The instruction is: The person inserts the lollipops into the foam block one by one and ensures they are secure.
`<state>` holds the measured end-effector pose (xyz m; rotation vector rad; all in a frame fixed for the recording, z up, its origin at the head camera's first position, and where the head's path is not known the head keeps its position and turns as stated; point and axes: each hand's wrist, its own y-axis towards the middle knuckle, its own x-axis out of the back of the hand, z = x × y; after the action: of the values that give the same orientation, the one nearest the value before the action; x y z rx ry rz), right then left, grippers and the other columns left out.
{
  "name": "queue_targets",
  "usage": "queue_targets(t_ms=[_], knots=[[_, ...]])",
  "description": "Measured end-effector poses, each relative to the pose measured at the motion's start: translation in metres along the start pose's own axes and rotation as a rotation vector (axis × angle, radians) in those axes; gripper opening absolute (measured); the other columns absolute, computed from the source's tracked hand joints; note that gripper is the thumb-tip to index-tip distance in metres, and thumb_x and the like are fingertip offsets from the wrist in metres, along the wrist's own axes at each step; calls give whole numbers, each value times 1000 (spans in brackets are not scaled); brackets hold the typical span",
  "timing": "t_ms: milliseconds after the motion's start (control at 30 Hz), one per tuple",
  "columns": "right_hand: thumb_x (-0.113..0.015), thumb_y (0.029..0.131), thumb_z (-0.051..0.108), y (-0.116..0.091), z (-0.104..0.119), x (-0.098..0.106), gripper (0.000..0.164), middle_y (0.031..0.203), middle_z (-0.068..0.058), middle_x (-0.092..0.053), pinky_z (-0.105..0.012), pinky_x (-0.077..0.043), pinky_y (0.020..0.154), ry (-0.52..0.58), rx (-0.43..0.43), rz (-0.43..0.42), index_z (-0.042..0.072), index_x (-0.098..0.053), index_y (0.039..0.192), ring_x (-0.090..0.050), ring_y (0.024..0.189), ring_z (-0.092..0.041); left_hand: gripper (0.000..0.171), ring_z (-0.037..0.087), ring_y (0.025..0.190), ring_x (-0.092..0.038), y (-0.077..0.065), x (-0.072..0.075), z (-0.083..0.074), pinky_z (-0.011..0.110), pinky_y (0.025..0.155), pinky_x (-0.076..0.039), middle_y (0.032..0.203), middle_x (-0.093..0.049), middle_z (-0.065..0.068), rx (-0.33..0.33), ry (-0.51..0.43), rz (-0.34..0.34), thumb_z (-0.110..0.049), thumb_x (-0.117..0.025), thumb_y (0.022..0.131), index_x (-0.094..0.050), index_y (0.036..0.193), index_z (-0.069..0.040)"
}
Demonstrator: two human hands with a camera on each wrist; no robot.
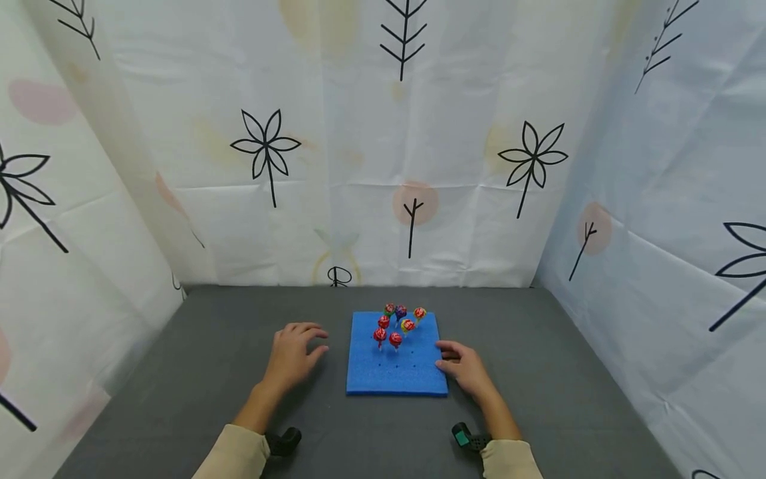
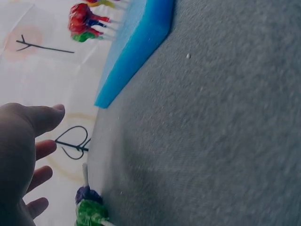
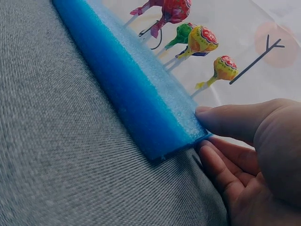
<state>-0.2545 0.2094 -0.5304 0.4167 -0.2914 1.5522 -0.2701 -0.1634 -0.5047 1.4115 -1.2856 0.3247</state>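
A blue foam board (image 1: 396, 380) lies flat on the grey table, with several wrapped lollipops (image 1: 395, 340) standing on sticks in its far half. Small holes show in a row nearer its front edge. My right hand (image 1: 469, 374) pinches the board's right edge, thumb on top and fingers at the side and underside, clearest in the right wrist view. To the left of the board my left hand (image 1: 293, 356) hovers with fingers loosely bent and nothing in them. Close by its fingers in the left wrist view are a green lollipop (image 2: 89, 212) and a purple lollipop (image 2: 87, 194), hidden in the head view.
The grey table (image 1: 239, 307) runs back to a white patterned curtain (image 1: 353, 233), which also encloses both sides. Each wrist wears a dark strapped device, such as the left wrist device (image 1: 284, 441).
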Motion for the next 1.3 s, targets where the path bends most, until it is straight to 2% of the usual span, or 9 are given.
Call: queue_targets(t_ms=[300, 833, 1000, 1300], knots=[[-68, 89, 3, -2, 2, -2, 37, 120, -15, -63, -46, -49, 90, -24, -23, 5, 1, -62, 125, -59, 108, -30, 23, 32, 111, -52, -3, 7, 13, 56, 90, -36, 116, -65, 5, 54, 11, 47, -25, -79, 82, -73, 103, -17], [-68, 89, 3, -3, 6, -3, 36, 122, -14, -62, -47, -48, 92, -20, -33, -9, 2, -62, 125, -59, 109, -29, 31, 40, 113, -51, 2, 17, 36, 62, 90, -34, 117, -65, 14, 146, 40, 144, -25, -75, 86, -71, 113, -12], [-68, 89, 2, -5, 5, -2, 36, 120, -16, -62, -47, -48, 91, -11, -8, -9, 0, -62, 124, -59, 108, -31, 32, 41, 111, -52, 2, 18, 41, 62, 90, -35, 115, -66, 15, 177, 42, 170, -27, -75, 86, -71, 114, -11], [-69, 89, 4, -6, 4, -2, 35, 118, -13, -63, -46, -49, 90, -28, -19, -15, 2, -63, 124, -60, 106, -28, 33, 44, 115, -48, 4, 18, 44, 63, 92, -32, 120, -63, 18, 234, 68, 220, -29, -74, 86, -71, 112, -8]])
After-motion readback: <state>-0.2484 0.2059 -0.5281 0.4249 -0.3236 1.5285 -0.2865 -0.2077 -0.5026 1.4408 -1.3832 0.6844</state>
